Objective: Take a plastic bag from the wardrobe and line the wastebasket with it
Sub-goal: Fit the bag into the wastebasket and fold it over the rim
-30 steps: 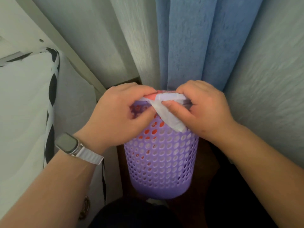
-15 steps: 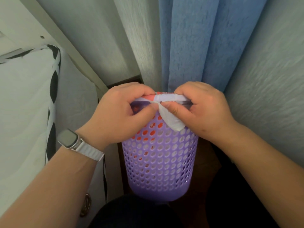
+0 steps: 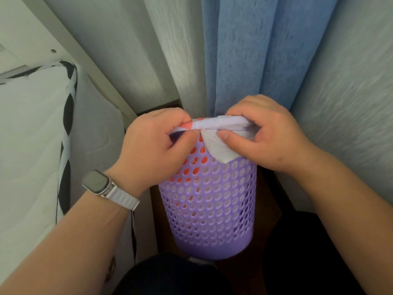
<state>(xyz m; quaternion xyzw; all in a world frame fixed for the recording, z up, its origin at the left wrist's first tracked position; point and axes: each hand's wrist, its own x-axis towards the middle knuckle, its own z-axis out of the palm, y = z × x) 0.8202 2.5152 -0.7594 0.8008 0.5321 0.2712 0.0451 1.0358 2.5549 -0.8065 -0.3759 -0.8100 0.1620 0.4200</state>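
Note:
A purple perforated wastebasket [image 3: 212, 209] stands on the dark floor in front of me. A white plastic bag with orange print [image 3: 219, 150] hangs inside it; the orange shows through the holes. Its top edge is folded over the basket's near rim, and a white flap droops outside. My left hand [image 3: 153, 145], with a watch on the wrist, pinches the bag's edge at the rim on the left. My right hand [image 3: 265, 135] grips the bunched edge on the right, thumb pressing the flap against the basket. The hands hide most of the rim.
A blue curtain [image 3: 255, 50] hangs right behind the basket. A textured grey wall [image 3: 350, 103] is close on the right. A white mattress with black-and-white trim [image 3: 32, 135] and a white frame fill the left. Dark wooden floor [image 3: 268, 220] surrounds the basket.
Both hands stay on the bag's edge at the rim. The right thumb has slid slightly along the flap; the basket has not moved.

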